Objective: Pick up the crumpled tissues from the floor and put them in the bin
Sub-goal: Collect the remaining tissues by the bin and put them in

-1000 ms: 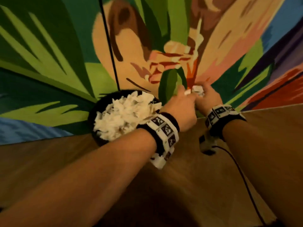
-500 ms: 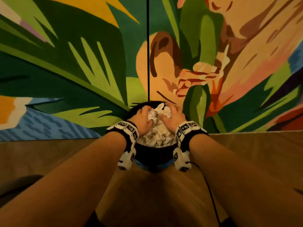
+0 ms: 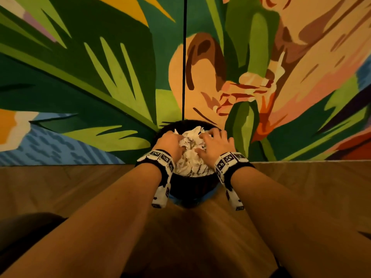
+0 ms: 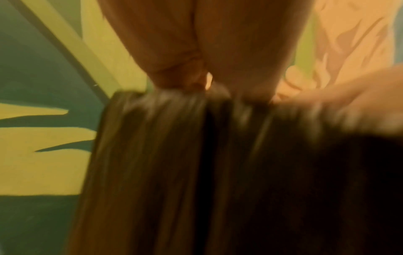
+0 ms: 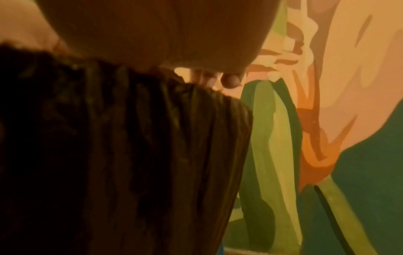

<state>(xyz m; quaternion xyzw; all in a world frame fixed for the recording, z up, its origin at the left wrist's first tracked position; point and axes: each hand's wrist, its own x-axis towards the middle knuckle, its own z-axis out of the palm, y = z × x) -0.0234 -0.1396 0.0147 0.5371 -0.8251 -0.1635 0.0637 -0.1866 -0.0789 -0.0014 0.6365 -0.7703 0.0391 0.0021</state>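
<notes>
Left hand (image 3: 170, 142) and right hand (image 3: 215, 146) side by side, fingers spread flat on crumpled tissues (image 3: 190, 159) heaped beneath both palms, dark bin (image 3: 192, 187) under them, painted wall (image 3: 100, 87) beyond the fingertips

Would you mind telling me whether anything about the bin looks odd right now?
The crumpled tissues are heaped above the rim of the black bin, with the left hand and right hand pressing on the pile.
</notes>
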